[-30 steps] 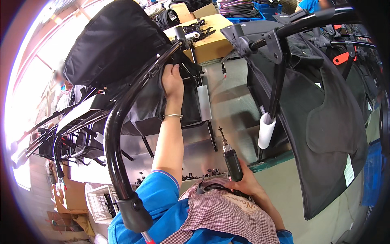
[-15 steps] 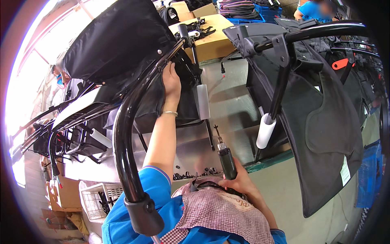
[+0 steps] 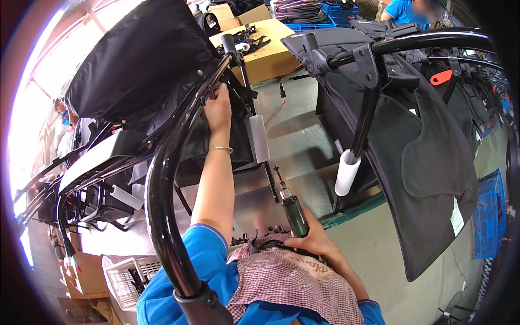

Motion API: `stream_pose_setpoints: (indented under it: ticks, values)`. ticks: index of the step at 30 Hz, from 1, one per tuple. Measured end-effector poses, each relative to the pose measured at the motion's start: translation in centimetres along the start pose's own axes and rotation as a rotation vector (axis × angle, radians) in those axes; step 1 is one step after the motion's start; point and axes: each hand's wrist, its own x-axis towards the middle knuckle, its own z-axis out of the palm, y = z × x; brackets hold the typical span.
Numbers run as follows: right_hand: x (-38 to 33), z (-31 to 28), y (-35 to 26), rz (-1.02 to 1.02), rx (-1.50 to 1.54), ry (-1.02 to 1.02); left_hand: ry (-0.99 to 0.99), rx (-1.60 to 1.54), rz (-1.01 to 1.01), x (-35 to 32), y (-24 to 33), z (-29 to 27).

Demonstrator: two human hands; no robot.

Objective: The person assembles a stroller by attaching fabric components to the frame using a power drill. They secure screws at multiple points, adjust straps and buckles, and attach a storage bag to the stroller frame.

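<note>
My left hand [image 3: 219, 111] reaches up to a black stroller frame tube [image 3: 190, 111], beside the black fabric seat [image 3: 143, 65]. Its fingers are curled together close to the tube; what they pinch, if anything, is hidden. In my right hand [image 3: 314, 238] is a dark green power screwdriver [image 3: 295, 215], gripped low by its body near my checked apron [image 3: 292, 279]. The screwdriver's bit points up and away from me, apart from the frame. A white foam sleeve [image 3: 259, 138] covers a leg of the stroller just right of my left forearm.
A second black stroller [image 3: 433, 157] stands on the right, with a white sleeve [image 3: 347, 172] on its leg. Small black parts [image 3: 275, 229] lie along the near edge of the metal table [image 3: 295, 116]. A white basket [image 3: 122, 279] is at lower left; a person [image 3: 403, 12] is at the back.
My left hand's fingers, stretched out against the fabric before, are now curled in by the tube. The whole view has shifted a little; the screwdriver stays in my right hand.
</note>
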Motion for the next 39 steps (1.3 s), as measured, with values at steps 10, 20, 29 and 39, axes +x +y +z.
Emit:
stream_pose_setpoints:
  ticks: [10,20,29,39]
  values:
    - [-0.8,-1.7,0.9,0.072,0.023,-0.051,0.234,0.0,-0.009,-1.0,0.1,1.8]
    - [-1.9,-3.2,0.4,0.1,0.141,-0.027,0.358,0.444,0.401,-2.1,0.6,4.5]
    - [0.4,-3.1,0.8,-0.009,0.195,-0.052,0.315,0.367,0.434,-1.8,0.0,4.6]
    - [7.9,-1.7,-4.1,-0.336,0.045,-0.141,0.026,0.138,0.15,-1.4,-1.0,-0.7]
